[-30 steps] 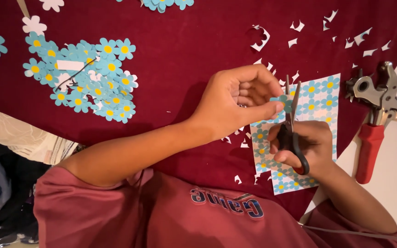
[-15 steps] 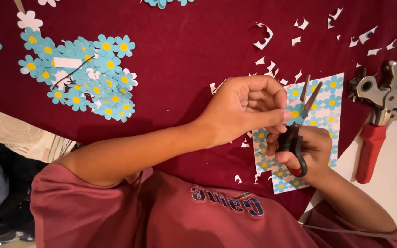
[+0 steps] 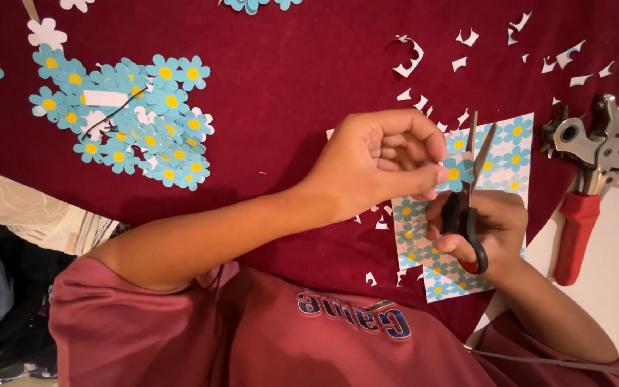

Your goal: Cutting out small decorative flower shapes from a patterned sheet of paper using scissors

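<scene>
- Left hand pinches a thin, flimsy paper flower at its edge, centre-right.
- Right hand, at five o'clock, grips open scissors.
- Printed sheet lies beneath.

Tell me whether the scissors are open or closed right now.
Open. The scissors in the right hand show two blades spread in a narrow V, beside the paper flower held by the left hand.

Blue paper flower, yellow centre, pinched upright between open black scissors' blades.
</scene>
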